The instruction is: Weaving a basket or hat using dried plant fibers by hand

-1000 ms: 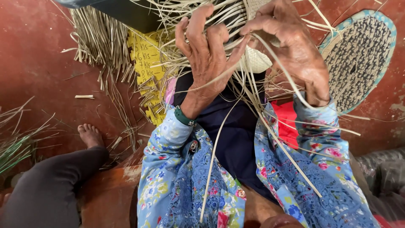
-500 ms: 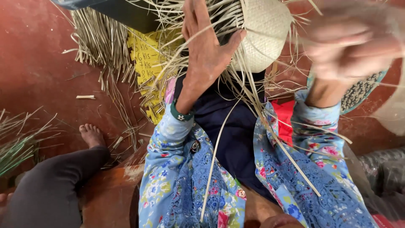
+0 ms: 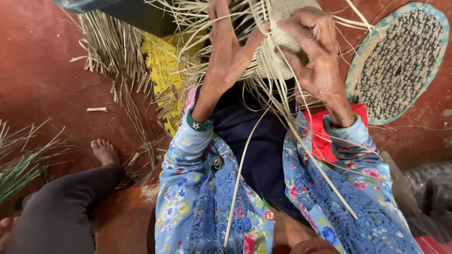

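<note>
Head view, nearest ground: blue flowered sleeves fill the bottom of the picture, with a dark blue lap between them; a second person's dark-clad leg and bare foot (image 3: 104, 151) lie on the red floor (image 3: 42, 80), off to the outer side of the left hand.

Loose strips: long pale straw strands (image 3: 245, 164) trail down from the work across the lap, below both hands, their long axis running from the hands back toward the sitter.

Left hand (image 3: 225, 51): palm pressed flat against the near side of the woven piece, fingers stretched upward and together, thumb spread toward the right hand and laid over a few strands; it presses rather than clamps.

Right hand (image 3: 313, 56): curled around the other side of the piece, fingers bent and closed on its rim and on some strands.

Woven piece (image 3: 282, 42): a rounded, pale, half-made straw basket, held up between the two hands, touching both; it lies just right of the left palm and just left of the right fingers, so neither hand is clearly nearer. Unwoven ends fan out of it in all directions.

Beyond the right hand: a flat oval woven mat (image 3: 400, 61) with a blue edge lies on the floor, apart from the hands; a red cloth (image 3: 329, 136) shows below that wrist.

Beyond the left hand: a bundle of dry straw (image 3: 108, 47) and a yellow sheet (image 3: 162, 70) lie on the floor; green stalks (image 3: 19, 169) sit further out.
</note>
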